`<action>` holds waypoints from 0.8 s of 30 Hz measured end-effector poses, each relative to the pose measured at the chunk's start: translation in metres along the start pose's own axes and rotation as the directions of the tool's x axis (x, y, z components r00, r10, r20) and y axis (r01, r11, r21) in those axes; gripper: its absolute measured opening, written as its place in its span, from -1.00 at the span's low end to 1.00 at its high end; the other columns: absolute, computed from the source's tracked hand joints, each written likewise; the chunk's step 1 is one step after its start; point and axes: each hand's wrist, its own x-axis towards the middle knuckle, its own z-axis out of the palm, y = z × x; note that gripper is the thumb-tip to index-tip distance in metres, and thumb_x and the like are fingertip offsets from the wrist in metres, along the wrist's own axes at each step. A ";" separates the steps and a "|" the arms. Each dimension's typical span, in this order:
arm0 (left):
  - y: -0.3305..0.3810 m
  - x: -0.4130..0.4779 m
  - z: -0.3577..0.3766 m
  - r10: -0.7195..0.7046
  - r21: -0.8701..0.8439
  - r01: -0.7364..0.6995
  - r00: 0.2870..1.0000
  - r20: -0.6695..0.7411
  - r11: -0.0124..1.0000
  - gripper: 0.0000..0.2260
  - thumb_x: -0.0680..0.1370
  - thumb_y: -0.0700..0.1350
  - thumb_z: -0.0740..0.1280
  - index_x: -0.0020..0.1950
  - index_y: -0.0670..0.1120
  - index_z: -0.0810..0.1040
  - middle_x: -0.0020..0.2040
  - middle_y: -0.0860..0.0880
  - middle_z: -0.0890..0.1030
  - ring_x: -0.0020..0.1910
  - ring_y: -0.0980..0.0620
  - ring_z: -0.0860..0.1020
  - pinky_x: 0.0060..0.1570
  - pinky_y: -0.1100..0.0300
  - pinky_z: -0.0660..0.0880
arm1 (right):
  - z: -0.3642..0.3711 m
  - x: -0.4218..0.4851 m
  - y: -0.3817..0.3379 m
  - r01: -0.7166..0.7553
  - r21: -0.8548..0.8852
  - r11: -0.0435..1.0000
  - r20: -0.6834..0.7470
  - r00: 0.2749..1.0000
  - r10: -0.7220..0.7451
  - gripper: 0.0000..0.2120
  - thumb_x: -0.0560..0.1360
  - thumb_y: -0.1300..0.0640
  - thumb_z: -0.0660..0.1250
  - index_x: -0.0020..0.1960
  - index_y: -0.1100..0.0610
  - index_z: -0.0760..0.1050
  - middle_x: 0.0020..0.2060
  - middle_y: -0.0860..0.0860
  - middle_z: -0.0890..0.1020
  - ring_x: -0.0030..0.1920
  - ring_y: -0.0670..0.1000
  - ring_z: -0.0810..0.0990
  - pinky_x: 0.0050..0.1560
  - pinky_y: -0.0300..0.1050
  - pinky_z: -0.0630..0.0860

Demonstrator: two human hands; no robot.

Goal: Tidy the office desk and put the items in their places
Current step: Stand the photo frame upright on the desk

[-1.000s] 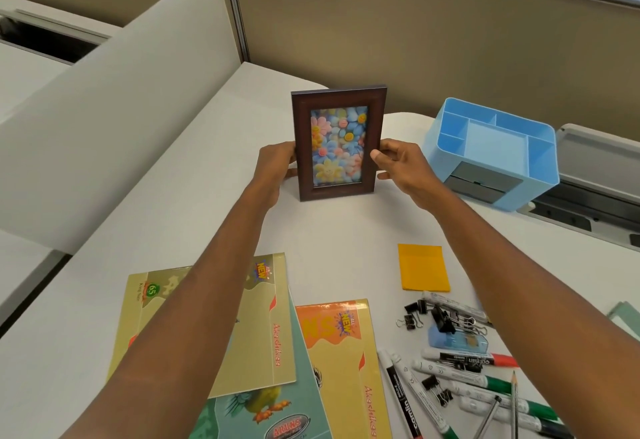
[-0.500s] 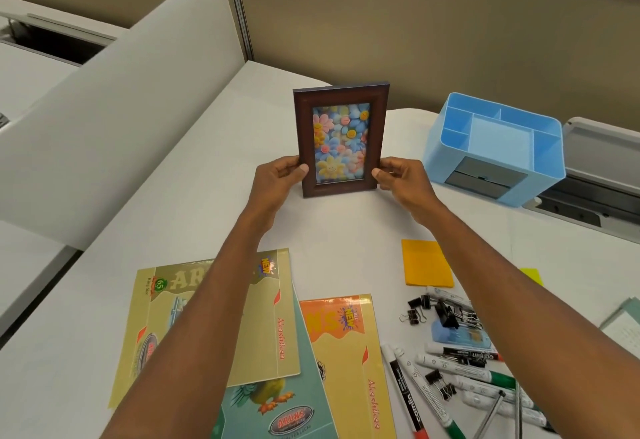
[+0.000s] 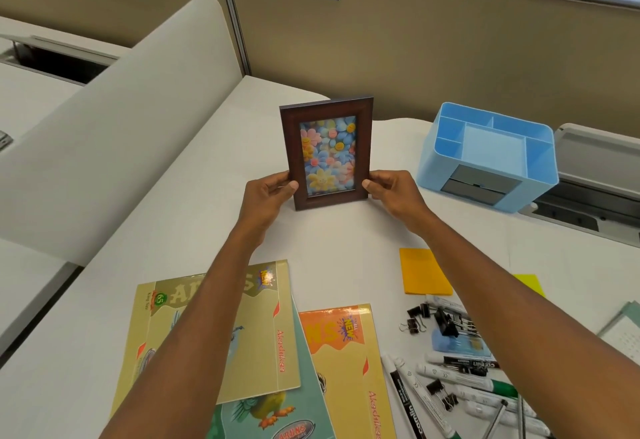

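A dark brown picture frame (image 3: 327,151) with a colourful flower picture stands upright on the white desk (image 3: 194,196), near the back middle. My left hand (image 3: 268,198) grips its lower left edge and my right hand (image 3: 394,193) grips its lower right edge. To its right stands a light blue desk organiser (image 3: 488,156) with empty compartments. Three notebooks (image 3: 256,345) lie fanned out at the front. Markers (image 3: 450,383), binder clips (image 3: 440,321) and an orange sticky pad (image 3: 424,270) are scattered at the front right.
A beige partition wall (image 3: 415,58) with a "477" sign runs behind the desk. A curved white divider (image 3: 104,120) rises on the left. A grey cable tray (image 3: 599,175) sits right of the organiser. A yellow sticky pad (image 3: 530,284) lies far right.
Both hands slid down from the frame's middle sides to its lower edges. The frame stays upright in about the same spot on the desk.
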 end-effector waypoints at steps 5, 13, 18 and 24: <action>0.003 0.001 -0.002 0.008 0.017 -0.008 1.000 0.012 1.000 -0.60 0.49 -0.12 0.43 0.30 -0.19 0.52 0.15 -0.06 0.63 0.14 0.06 0.59 0.19 0.11 0.50 | 0.000 0.000 0.003 0.016 -0.024 1.000 -0.003 1.000 -0.016 -0.70 0.54 0.10 0.35 0.24 0.15 0.57 0.02 -0.04 0.67 0.01 -0.09 0.64 0.12 -0.07 0.59; 0.009 -0.007 0.001 0.045 0.101 -0.046 0.999 0.012 0.994 -0.68 0.52 -0.15 0.40 0.25 -0.21 0.56 0.06 -0.03 0.65 0.01 0.19 0.62 0.16 0.14 0.53 | -0.002 -0.004 -0.002 -0.022 -0.024 0.999 -0.013 1.000 0.022 -0.68 0.52 0.17 0.38 0.26 0.19 0.54 0.03 -0.01 0.64 0.05 0.01 0.63 0.12 -0.12 0.56; 0.007 -0.023 -0.001 0.172 0.370 -0.104 0.973 -0.156 0.923 -0.60 0.51 -0.05 0.41 0.29 -0.20 0.51 0.02 -0.04 0.65 0.01 0.04 0.59 0.07 0.21 0.48 | -0.020 -0.025 -0.012 -0.016 0.133 0.991 -0.218 0.975 0.045 -0.82 0.53 0.20 0.36 0.12 0.16 0.58 -0.06 0.03 0.69 -0.05 -0.08 0.66 0.02 -0.22 0.58; -0.002 -0.066 0.005 0.232 0.433 -0.122 0.949 -0.211 0.893 -0.71 0.55 -0.16 0.34 0.27 -0.17 0.53 0.12 -0.09 0.62 0.09 0.02 0.57 0.05 0.21 0.47 | -0.037 -0.076 -0.017 0.039 0.202 0.979 -0.251 0.968 0.013 -0.86 0.57 0.25 0.29 0.08 0.20 0.59 -0.15 0.07 0.71 -0.15 -0.04 0.69 -0.12 -0.20 0.61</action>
